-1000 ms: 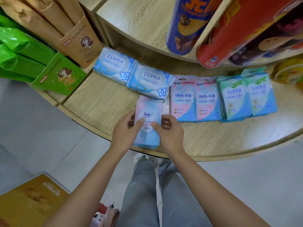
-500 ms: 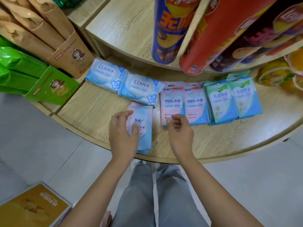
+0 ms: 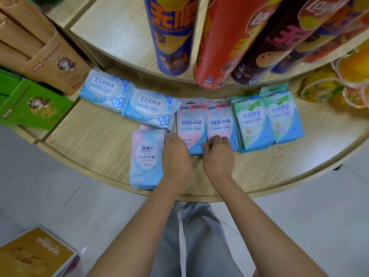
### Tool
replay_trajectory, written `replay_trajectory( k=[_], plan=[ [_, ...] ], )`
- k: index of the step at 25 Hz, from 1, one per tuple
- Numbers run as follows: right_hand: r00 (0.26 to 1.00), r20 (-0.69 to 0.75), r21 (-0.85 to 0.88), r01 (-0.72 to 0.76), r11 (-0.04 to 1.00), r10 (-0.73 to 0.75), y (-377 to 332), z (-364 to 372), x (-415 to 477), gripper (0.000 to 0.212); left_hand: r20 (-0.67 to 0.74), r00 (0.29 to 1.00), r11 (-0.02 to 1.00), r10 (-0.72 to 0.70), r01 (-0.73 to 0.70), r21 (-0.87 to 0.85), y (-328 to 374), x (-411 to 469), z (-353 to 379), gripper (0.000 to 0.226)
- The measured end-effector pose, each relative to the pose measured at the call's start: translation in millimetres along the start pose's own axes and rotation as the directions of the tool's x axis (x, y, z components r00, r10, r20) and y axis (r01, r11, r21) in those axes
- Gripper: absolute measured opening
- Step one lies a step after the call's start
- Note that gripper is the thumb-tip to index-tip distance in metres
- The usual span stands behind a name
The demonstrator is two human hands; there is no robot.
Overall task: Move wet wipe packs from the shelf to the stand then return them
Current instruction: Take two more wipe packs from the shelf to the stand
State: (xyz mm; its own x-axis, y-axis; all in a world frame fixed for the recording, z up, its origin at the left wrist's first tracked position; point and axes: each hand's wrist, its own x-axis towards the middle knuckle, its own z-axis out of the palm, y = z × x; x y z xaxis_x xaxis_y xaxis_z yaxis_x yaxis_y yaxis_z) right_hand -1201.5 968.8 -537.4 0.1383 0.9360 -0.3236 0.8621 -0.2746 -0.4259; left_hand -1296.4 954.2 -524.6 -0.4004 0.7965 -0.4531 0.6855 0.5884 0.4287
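On the lower round wooden shelf (image 3: pixel 95 136) lies a row of wet wipe packs: two blue EDI packs (image 3: pixel 147 108), two pink 99.9% packs (image 3: pixel 205 122) and two green packs (image 3: pixel 267 118). A loose pink-and-blue wipe pack (image 3: pixel 145 158) rests flat near the shelf's front edge, with no hand on it. My left hand (image 3: pixel 175 156) sits just right of it, fingers curled over the lower left corner of the left pink pack. The fingers of my right hand (image 3: pixel 217 156) are curled onto the lower edge of the right pink pack. Both hands hide those lower edges.
Tall crisp tubes (image 3: pixel 171 33) stand on the upper tier right above the packs. Brown and green boxes (image 3: pixel 38 104) fill the shelf to the left, and yellow cups (image 3: pixel 327 88) sit at the right. Grey floor, my legs and a yellow box (image 3: pixel 34 254) are below.
My left hand let go of the pink-and-blue pack and moved right. Both hands now sit on the lower edges of the pink 99.9% packs. The camera came closer.
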Motion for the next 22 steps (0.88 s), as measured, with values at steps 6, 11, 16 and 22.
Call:
replay_trajectory(
  k=[6, 11, 16, 22],
  plan=[
    [0.998, 0.027, 0.143, 0.056, 0.988, -0.06, -3, -28, -5, 0.017, -0.099, 0.995, 1.0, -0.015, 0.013, -0.018, 4, -12, -11, 0.023],
    [0.992, 0.007, 0.156, 0.125, 0.98, -0.128, 14, -62, -10, 0.015, -0.214, 0.977, 0.979, -0.013, -0.031, -0.202, 17, -48, -13, 0.021],
    [0.988, -0.016, 0.259, 0.154, 0.953, -0.156, 24, -73, -15, 0.01, -0.329, 0.944, 0.938, 0.011, -0.123, -0.323, 20, -69, -7, 0.019],
    [0.994, -0.108, 0.299, 0.021, 0.954, 0.012, 44, -62, -7, 0.012, -0.218, 0.973, 0.924, 0.079, -0.154, -0.351, 29, -45, 23, 0.012]
  ],
)
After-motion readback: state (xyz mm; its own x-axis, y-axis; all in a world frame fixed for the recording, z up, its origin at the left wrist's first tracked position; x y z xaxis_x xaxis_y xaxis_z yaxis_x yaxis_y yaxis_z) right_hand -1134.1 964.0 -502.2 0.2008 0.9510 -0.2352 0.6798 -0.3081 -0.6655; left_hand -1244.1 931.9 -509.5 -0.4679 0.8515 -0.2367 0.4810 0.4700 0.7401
